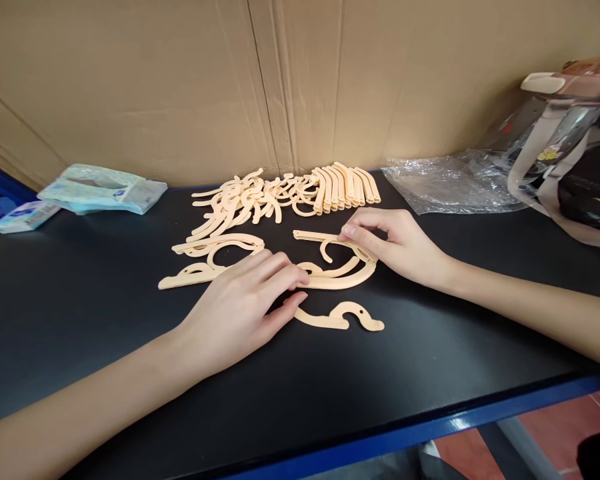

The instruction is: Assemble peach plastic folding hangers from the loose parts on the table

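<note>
A cream plastic folding hanger (347, 281) lies between my hands, its curved arms meeting at a joint on the right. My left hand (245, 303) pinches the left end of its near arm between thumb and fingers. With thumb and forefinger, my right hand (405, 247) grips the far arm close to the joint. Just below, a loose hook piece (363, 315) lies flat, its left end partly behind my left thumb. Another hanger (220, 241) with similar curved arms rests beyond my left hand, which hides part of it.
At the back are a jumbled pile of cream hanger pieces (237, 200) and a row of curved arms (343, 187). Tissue packs (105, 189) lie left. A clear plastic bag (450, 183) and a strapped bottle (575, 100) stand right. Cardboard (180, 87) backs the black table (380, 393).
</note>
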Demonstrator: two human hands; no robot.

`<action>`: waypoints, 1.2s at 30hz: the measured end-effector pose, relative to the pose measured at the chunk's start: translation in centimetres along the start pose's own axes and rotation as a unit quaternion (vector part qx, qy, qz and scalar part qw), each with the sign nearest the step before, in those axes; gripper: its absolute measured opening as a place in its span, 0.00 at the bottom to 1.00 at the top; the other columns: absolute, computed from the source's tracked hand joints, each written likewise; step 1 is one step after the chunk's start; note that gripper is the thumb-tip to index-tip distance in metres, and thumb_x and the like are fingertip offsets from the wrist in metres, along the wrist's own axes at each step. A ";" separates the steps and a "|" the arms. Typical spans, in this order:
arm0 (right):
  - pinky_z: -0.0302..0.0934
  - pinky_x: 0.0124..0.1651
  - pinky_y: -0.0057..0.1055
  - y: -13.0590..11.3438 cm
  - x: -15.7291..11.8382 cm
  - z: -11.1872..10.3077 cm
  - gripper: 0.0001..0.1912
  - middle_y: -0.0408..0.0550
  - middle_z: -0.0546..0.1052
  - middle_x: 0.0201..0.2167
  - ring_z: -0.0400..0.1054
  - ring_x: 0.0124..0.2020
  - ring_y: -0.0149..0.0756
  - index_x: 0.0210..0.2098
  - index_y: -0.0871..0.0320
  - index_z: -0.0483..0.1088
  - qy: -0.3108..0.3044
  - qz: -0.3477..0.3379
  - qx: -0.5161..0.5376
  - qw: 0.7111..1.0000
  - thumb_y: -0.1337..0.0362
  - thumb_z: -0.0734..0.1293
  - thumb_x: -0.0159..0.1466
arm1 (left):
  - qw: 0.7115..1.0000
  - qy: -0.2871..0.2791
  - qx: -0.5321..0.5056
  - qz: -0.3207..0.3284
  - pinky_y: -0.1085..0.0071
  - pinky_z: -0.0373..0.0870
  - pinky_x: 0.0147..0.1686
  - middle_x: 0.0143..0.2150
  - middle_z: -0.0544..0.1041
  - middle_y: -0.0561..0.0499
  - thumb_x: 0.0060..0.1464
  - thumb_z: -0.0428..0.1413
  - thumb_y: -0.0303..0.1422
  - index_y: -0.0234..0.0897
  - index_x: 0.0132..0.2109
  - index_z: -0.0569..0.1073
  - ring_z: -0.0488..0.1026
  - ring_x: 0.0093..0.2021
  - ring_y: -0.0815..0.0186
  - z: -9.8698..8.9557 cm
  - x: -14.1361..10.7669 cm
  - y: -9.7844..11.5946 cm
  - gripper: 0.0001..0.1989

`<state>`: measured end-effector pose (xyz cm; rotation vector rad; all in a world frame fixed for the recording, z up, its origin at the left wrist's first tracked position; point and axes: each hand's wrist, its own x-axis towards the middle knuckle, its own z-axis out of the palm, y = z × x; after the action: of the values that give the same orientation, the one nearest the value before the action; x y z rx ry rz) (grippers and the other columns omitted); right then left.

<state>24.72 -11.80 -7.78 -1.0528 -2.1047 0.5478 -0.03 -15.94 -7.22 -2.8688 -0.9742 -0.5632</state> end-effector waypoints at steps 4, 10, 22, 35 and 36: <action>0.59 0.39 0.29 -0.1 0.0 0.0 0.15 0.46 0.74 0.31 0.67 0.33 0.31 0.32 0.61 0.73 -0.044 -0.038 0.003 0.998 0.59 0.61 0.69 | 0.999 -0.029 -0.023 -0.005 0.66 0.67 0.41 0.42 0.73 0.50 0.64 0.50 0.31 0.38 0.46 0.70 0.70 0.41 0.63 0.0 0.0 0.1 0.06; 0.64 0.41 0.30 -0.5 -0.3 -0.3 0.10 0.48 0.76 0.35 0.70 0.36 0.31 0.35 0.60 0.73 -0.106 -0.094 0.076 0.987 0.60 0.64 0.67 | 0.998 -0.030 -0.058 -0.017 0.67 0.67 0.44 0.45 0.73 0.49 0.65 0.48 0.34 0.37 0.49 0.68 0.70 0.44 0.64 -0.1 -0.1 0.0 0.09; 0.68 0.36 0.29 -0.8 -0.6 -0.6 0.08 0.49 0.76 0.39 0.71 0.38 0.32 0.38 0.59 0.73 -0.126 -0.076 0.164 0.976 0.62 0.64 0.67 | 0.999 -0.015 -0.025 -0.041 0.65 0.66 0.41 0.42 0.72 0.49 0.66 0.45 0.35 0.39 0.48 0.70 0.69 0.41 0.62 0.1 -0.2 -0.3 0.11; 0.58 0.54 0.43 0.4 -0.4 0.4 0.18 0.49 0.76 0.42 0.65 0.46 0.41 0.45 0.57 0.75 -0.096 -0.215 -0.171 0.957 0.76 0.60 0.61 | 0.998 -0.038 -0.009 0.044 0.63 0.65 0.48 0.49 0.73 0.47 0.64 0.46 0.26 0.35 0.54 0.70 0.68 0.49 0.61 -0.1 0.0 0.1 0.14; 0.58 0.54 0.44 0.3 -0.5 0.3 0.18 0.50 0.75 0.40 0.64 0.45 0.41 0.45 0.57 0.75 -0.091 -0.222 -0.181 0.954 0.75 0.60 0.60 | 0.999 -0.034 -0.005 0.041 0.63 0.66 0.46 0.48 0.73 0.46 0.64 0.46 0.26 0.36 0.53 0.70 0.68 0.47 0.61 -0.1 0.0 0.1 0.14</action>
<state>24.84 -12.03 -8.39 -0.6931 -2.5703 0.0374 -0.04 -16.07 -7.13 -2.9382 -0.8611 -0.4665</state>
